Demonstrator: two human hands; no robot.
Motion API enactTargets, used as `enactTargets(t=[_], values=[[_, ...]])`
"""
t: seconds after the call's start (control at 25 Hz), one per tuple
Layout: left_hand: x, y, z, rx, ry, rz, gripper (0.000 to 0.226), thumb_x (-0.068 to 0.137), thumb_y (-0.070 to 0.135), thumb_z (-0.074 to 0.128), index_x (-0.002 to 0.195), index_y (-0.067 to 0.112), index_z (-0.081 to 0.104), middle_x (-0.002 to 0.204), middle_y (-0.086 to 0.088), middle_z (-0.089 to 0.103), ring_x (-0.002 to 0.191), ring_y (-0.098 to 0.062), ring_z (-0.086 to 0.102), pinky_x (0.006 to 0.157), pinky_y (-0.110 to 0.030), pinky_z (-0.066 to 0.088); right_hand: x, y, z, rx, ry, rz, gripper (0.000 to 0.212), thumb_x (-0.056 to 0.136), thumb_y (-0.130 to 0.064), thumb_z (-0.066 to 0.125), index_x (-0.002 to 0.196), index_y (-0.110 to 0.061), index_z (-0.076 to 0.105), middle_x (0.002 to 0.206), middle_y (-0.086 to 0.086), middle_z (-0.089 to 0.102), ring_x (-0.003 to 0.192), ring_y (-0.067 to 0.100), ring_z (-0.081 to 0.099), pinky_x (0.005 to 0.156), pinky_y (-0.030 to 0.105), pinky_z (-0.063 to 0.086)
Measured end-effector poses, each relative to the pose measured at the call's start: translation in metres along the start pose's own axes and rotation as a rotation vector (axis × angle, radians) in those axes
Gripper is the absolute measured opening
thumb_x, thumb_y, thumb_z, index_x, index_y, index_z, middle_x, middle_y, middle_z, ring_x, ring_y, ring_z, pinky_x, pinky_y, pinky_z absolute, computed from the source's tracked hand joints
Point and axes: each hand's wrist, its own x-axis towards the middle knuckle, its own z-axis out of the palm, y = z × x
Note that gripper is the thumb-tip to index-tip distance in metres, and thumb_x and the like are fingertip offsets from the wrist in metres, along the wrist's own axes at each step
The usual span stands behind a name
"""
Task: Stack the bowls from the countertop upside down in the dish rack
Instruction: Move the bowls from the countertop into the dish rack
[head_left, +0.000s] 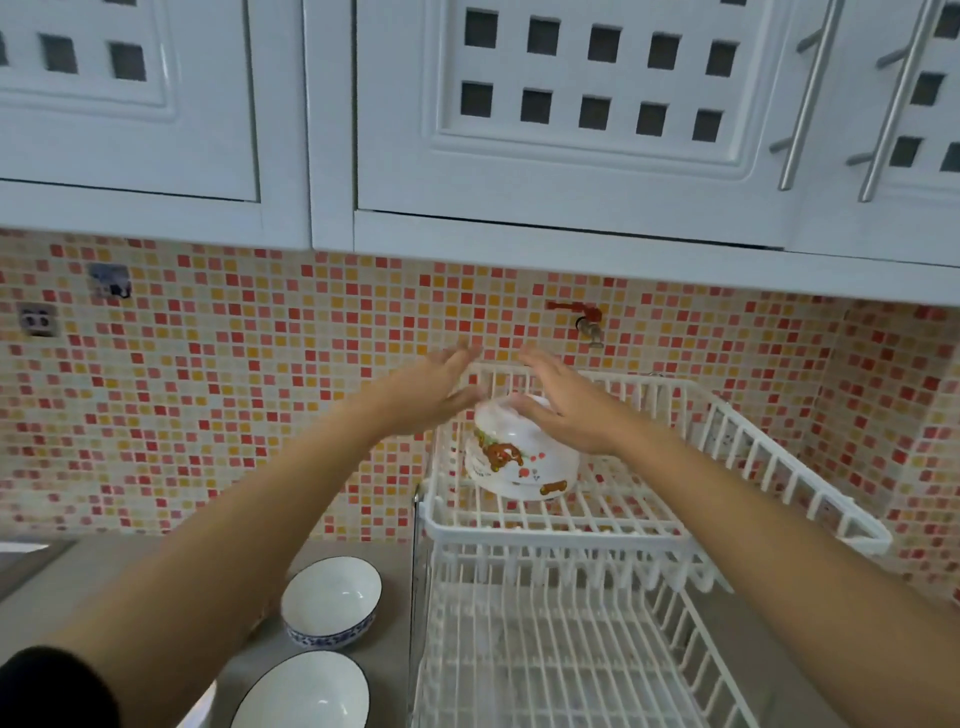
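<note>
On the upper tier of the white wire dish rack (571, 512), between both hands, glossy white bowls (519, 457) with bear prints sit stacked upside down, rounded and smooth. Each grip is slack: the left hand (431, 389) is spread flat, fingers apart, just beside the stack; the right hand (563, 402) is open, its thumb at the top bowl's base. Below the left forearm, two white bowls, one blue-patterned (332, 603), one dark-rimmed (306, 693), rest upright on the grey bench (104, 566)

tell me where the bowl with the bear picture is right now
In the head view, the bear-print bowl sits upside down on the dish rack's upper tier, toward its back left corner, just below both open hands.
</note>
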Motion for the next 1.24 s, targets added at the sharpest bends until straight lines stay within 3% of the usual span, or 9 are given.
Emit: enactTargets(t=[0.16, 0.48, 0.72, 0.88, 1.0, 1.12, 1.24], values=[[-0.038, -0.057, -0.02, -0.038, 0.071, -0.19, 0.062, 0.099, 0.045, 0.022, 0.15, 0.013, 0.009, 0.159, -0.01, 0.011, 0.145, -0.028, 0.018, 0.117, -0.043, 0.019, 0.038, -0.08, 0.013, 0.039, 0.103, -0.026, 0.068, 0.097, -0.05, 0.028, 0.15, -0.011, 0.01, 0.159, 0.008, 0.011, 0.146, 0.021, 0.011, 0.117, 0.039, 0.015], [-0.175, -0.177, 0.014, -0.069, -0.105, -0.592, 0.06, 0.1, 0.042, 0.023, 0.148, 0.006, 0.019, 0.15, -0.017, 0.034, 0.138, -0.033, 0.034, 0.112, -0.043, 0.027, 0.079, -0.235, 0.141, 0.074, -0.155, 0.008, 0.06, 0.098, -0.036, 0.038, 0.146, -0.005, 0.02, 0.152, 0.014, 0.026, 0.137, 0.032, 0.029, 0.105, 0.045, 0.034], [-0.276, -0.227, 0.123, -0.146, -0.354, -0.819, 0.054, 0.099, 0.039, 0.029, 0.135, -0.001, 0.038, 0.141, -0.023, 0.044, 0.13, -0.036, 0.042, 0.107, -0.044, 0.034, 0.054, -0.271, 0.289, -0.001, -0.421, 0.04, 0.054, 0.093, -0.044, 0.045, 0.131, -0.006, 0.042, 0.135, 0.013, 0.047, 0.124, 0.031, 0.043, 0.096, 0.042, 0.041], [-0.316, -0.237, 0.2, -0.221, -0.329, -1.064, 0.048, 0.098, 0.038, 0.032, 0.122, -0.002, 0.045, 0.128, -0.025, 0.053, 0.117, -0.039, 0.051, 0.097, -0.042, 0.041, 0.045, -0.276, 0.361, 0.017, -0.494, 0.076, 0.056, 0.096, -0.042, 0.041, 0.135, -0.002, 0.036, 0.14, 0.015, 0.043, 0.129, 0.031, 0.039, 0.104, 0.04, 0.035], [-0.327, -0.237, 0.242, -0.244, -0.345, -1.189, 0.05, 0.1, 0.037, 0.03, 0.128, -0.003, 0.04, 0.128, -0.024, 0.054, 0.118, -0.038, 0.052, 0.096, -0.039, 0.042, 0.049, -0.273, 0.408, 0.005, -0.534, 0.133, 0.054, 0.096, -0.041, 0.042, 0.135, -0.005, 0.038, 0.14, 0.013, 0.046, 0.129, 0.029, 0.042, 0.106, 0.04, 0.032], [-0.332, -0.237, 0.264, -0.303, -0.426, -1.242, 0.045, 0.096, 0.027, 0.045, 0.129, -0.003, 0.041, 0.131, -0.022, 0.051, 0.119, -0.036, 0.052, 0.095, -0.037, 0.045, 0.048, -0.277, 0.429, -0.08, -0.538, 0.094, 0.041, 0.096, -0.03, 0.045, 0.13, -0.008, 0.043, 0.13, 0.009, 0.057, 0.121, 0.026, 0.05, 0.105, 0.037, 0.03], [-0.333, -0.239, 0.26, -0.364, -0.388, -1.276, 0.044, 0.086, 0.006, 0.061, 0.125, -0.006, 0.044, 0.127, -0.024, 0.055, 0.115, -0.039, 0.056, 0.091, -0.04, 0.049, 0.051, -0.283, 0.426, -0.096, -0.517, 0.061, 0.036, 0.092, -0.012, 0.047, 0.128, -0.007, 0.045, 0.126, 0.01, 0.06, 0.117, 0.025, 0.055, 0.102, 0.034, 0.035]])
